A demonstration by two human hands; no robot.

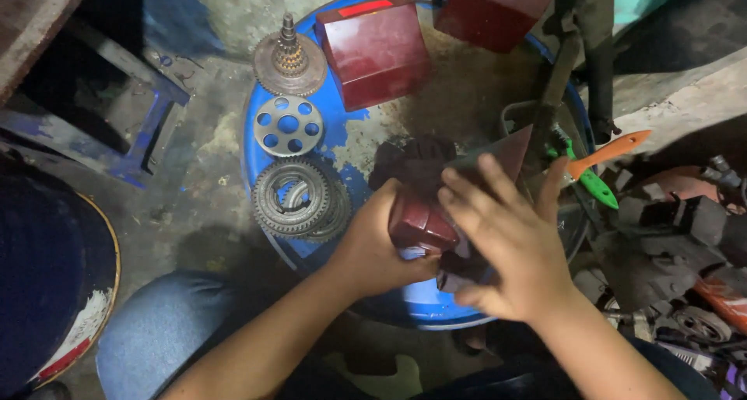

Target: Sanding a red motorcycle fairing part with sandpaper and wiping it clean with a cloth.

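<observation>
A small dark red block point(420, 222) is gripped in the left hand point(377, 244), whose fingers are curled shut around its near end, above the front part of a blue drum top point(342, 135). The right hand point(510, 244) is laid over the block's right side with fingers spread and only lightly bent; a sheet of reddish-brown abrasive paper point(502, 155) is pressed under them against the block. Whether the sheet is pinched by the thumb cannot be told. To the left of the hands, a stack of toothed gear rings point(299, 198) is seen on the drum top, with a perforated round plate point(288, 125) beyond it and a stepped gear cluster point(289, 61) further back. Two larger red boxes point(377, 50) are set at the far edge. An orange-and-green handled tool point(603, 163) lies to the right.
</observation>
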